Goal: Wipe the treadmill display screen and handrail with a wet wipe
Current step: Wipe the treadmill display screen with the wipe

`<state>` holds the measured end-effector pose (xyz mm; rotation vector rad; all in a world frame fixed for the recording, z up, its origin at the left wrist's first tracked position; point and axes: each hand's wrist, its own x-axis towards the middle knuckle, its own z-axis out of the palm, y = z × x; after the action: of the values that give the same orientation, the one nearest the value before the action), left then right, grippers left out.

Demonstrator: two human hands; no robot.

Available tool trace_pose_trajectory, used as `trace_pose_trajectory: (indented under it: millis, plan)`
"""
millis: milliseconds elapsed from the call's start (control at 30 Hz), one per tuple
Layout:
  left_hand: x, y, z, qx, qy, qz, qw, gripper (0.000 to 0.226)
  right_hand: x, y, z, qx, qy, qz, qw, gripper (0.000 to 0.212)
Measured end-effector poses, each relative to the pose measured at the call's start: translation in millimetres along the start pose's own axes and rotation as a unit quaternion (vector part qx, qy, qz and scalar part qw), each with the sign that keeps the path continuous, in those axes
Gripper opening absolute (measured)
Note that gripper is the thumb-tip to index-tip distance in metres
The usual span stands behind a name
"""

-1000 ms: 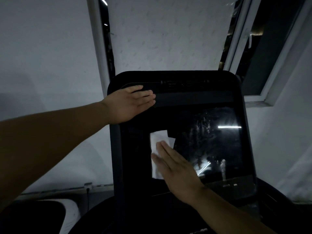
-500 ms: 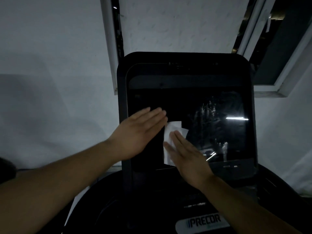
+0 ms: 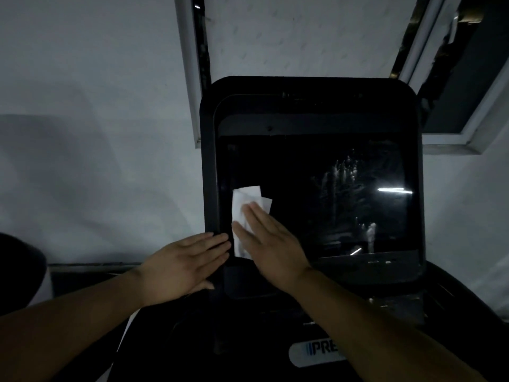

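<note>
The treadmill's black display screen (image 3: 330, 194) fills the middle of the view, dark and glossy with smears and a light reflection on its right half. A white wet wipe (image 3: 242, 202) lies flat on the screen's lower left part. My right hand (image 3: 270, 241) presses on the wipe with straight fingers. My left hand (image 3: 184, 266) rests flat on the lower left edge of the console frame (image 3: 208, 161), fingers straight, just left of the wipe. No handrail can be made out in the dark.
A pale wall (image 3: 82, 133) stands behind the console. A window frame (image 3: 451, 139) is at the upper right and a white vertical strip (image 3: 187, 64) at the upper left. A white logo plate (image 3: 316, 351) sits on the dark base below.
My left hand has come down from the console's top left corner to its lower left edge. My right hand has slid the wipe left toward the screen's left border.
</note>
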<state>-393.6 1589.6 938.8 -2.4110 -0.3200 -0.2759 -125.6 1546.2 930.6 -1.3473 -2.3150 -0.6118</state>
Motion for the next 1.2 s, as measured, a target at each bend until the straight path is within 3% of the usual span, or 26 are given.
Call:
trace_pose_trajectory:
  millis: [200, 300, 400, 667, 900, 1200]
  plan:
    - [-1, 1, 6, 0.004, 0.010, 0.000, 1.000, 0.057, -51, 56, -24, -0.061, 0.004, -0.013, 0.998, 0.070]
    - [-2, 3, 9, 0.002, 0.017, -0.001, 1.000, 0.060, -35, 27, -13, -0.034, 0.014, 0.001, 0.999, 0.061]
    - [-2, 4, 9, 0.003, 0.026, -0.005, 1.000, 0.059, -25, 0, -1, -0.003, -0.018, -0.026, 1.000, 0.066]
    - [-2, 6, 8, 0.003, 0.020, -0.009, 1.000, 0.060, -111, 92, -40, -0.055, -0.032, 0.052, 0.997, 0.077]
    - [1, 8, 10, -0.013, 0.038, -0.012, 0.999, 0.055, -71, 51, -16, 0.002, -0.007, 0.032, 0.999, 0.073]
    - [0, 8, 12, -0.021, 0.045, -0.016, 0.999, 0.053, -128, 128, -44, -0.054, -0.041, 0.054, 0.996, 0.081]
